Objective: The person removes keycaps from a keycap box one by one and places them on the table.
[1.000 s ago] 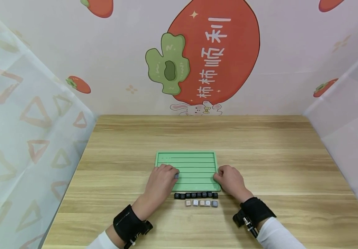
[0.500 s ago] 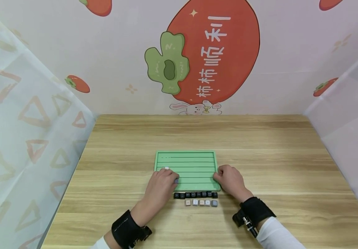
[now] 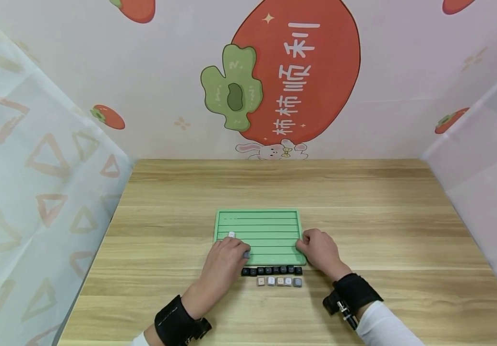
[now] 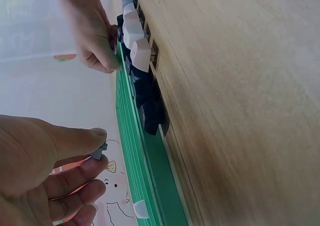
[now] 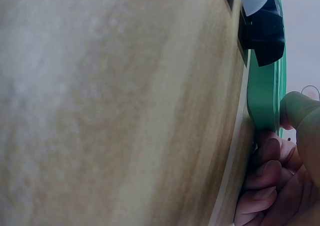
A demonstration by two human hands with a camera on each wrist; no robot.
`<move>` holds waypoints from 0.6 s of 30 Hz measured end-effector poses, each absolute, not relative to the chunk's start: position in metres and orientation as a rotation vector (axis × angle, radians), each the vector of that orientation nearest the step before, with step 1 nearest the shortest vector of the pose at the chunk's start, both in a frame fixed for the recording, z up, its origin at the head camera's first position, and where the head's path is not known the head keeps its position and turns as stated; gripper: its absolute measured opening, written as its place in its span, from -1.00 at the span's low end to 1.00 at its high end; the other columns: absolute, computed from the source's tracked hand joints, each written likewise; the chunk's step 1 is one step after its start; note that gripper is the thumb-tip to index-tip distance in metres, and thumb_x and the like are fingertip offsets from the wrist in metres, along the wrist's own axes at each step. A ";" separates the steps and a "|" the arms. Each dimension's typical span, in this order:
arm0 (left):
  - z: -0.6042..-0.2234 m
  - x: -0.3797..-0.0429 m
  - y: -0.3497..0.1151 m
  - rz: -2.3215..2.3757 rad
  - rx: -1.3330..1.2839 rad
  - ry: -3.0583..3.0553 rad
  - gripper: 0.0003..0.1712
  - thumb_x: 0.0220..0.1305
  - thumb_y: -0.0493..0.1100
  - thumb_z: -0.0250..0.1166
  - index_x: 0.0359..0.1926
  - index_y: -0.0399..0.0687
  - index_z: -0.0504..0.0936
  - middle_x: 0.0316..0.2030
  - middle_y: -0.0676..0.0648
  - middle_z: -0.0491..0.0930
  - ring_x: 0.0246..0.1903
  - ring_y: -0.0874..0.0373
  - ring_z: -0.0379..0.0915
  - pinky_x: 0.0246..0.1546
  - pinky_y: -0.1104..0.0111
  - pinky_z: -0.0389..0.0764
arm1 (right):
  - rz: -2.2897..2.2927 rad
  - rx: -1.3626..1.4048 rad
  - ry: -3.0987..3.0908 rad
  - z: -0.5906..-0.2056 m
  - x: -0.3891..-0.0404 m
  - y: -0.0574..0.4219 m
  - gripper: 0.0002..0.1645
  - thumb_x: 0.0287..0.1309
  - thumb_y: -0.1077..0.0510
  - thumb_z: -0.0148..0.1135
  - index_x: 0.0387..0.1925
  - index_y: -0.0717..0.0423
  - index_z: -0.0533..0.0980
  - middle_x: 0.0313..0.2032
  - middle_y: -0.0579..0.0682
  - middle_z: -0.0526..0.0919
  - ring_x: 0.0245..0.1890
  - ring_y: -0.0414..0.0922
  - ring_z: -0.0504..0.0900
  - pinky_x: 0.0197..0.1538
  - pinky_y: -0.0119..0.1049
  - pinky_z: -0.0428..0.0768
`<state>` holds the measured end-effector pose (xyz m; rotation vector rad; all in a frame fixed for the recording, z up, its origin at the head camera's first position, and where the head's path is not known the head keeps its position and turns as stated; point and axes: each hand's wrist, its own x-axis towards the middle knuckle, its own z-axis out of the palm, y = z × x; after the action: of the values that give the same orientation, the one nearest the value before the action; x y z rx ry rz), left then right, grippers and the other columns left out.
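Note:
My left hand [image 3: 224, 258] pinches a small grey keycap [image 4: 98, 152] between thumb and index finger, above the left part of a green grooved board [image 3: 270, 235]. A white keycap [image 3: 231, 234] sits on that board just beyond the left knuckles. At the board's right edge, my right hand [image 3: 321, 252] grips the rim; in the right wrist view the thumb [image 5: 295, 108] lies on top and the other fingers curl by the side. A row of black keycaps [image 3: 268, 271] lies along the board's near edge, partly hidden in both wrist views.
Nearer the person, several white, beige and grey keycaps [image 3: 280, 282] form a shorter row on the wooden table [image 3: 360, 192]. A printed backdrop [image 3: 166, 72] stands behind the table, with white sheets at both sides.
My left hand has drawn back slightly toward the person with the grey keycap, uncovering the white keycap on the board. The right hand stays at the board's edge.

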<state>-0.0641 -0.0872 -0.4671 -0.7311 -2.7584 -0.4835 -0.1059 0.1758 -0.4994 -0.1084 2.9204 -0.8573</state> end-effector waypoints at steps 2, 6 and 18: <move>-0.467 -0.063 -0.087 -0.491 -0.734 -2.756 -0.84 0.02 -0.16 0.38 -0.29 0.03 0.70 -0.31 0.08 0.66 -0.21 0.16 0.49 -0.29 0.31 0.44 | -0.861 -0.110 2.923 -0.499 -0.106 0.176 -0.59 -0.04 0.16 0.13 -0.81 0.01 0.14 -0.77 -0.16 0.04 -0.71 -0.19 0.05 -0.54 -0.33 0.01; -0.469 -0.061 -0.087 -0.505 -0.737 -2.755 -0.85 0.03 -0.16 0.38 -0.30 0.03 0.70 -0.31 0.10 0.67 -0.23 0.19 0.49 -0.33 0.33 0.43 | -0.860 -0.109 2.924 -0.500 -0.106 0.176 -0.59 -0.05 0.17 0.13 -0.81 0.01 0.15 -0.77 -0.16 0.04 -0.71 -0.19 0.05 -0.54 -0.33 0.01; -0.467 -0.054 -0.082 -0.510 -0.743 -2.793 -0.81 -0.03 -0.13 0.41 -0.29 0.06 0.70 -0.29 0.09 0.66 -0.21 0.19 0.50 -0.30 0.34 0.43 | -0.853 -0.117 2.925 -0.501 -0.106 0.176 -0.60 -0.04 0.16 0.13 -0.81 0.02 0.17 -0.78 -0.16 0.06 -0.71 -0.19 0.07 -0.54 -0.33 0.02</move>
<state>-0.0542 -0.0824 -0.4671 -0.7432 -2.7934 -0.5098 -0.1062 0.1757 -0.5007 -0.1168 2.9251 -0.8533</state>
